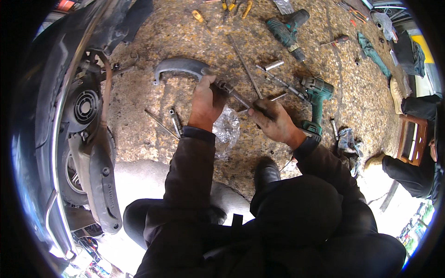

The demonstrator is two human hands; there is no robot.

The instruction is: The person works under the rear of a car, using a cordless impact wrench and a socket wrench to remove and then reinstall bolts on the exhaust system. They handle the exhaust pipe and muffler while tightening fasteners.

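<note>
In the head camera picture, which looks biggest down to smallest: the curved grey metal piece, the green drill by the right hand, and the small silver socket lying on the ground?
1. Curved grey metal piece, held at one end by the left hand.
2. Green drill beside the right hand; it looks nearly as long, so this order is unsure.
3. Silver socket, clearly smallest.

The person is wearing a dark brown jacket with ribbed cuffs, dark trousers, black shoes; both hands are showing grime.
</note>
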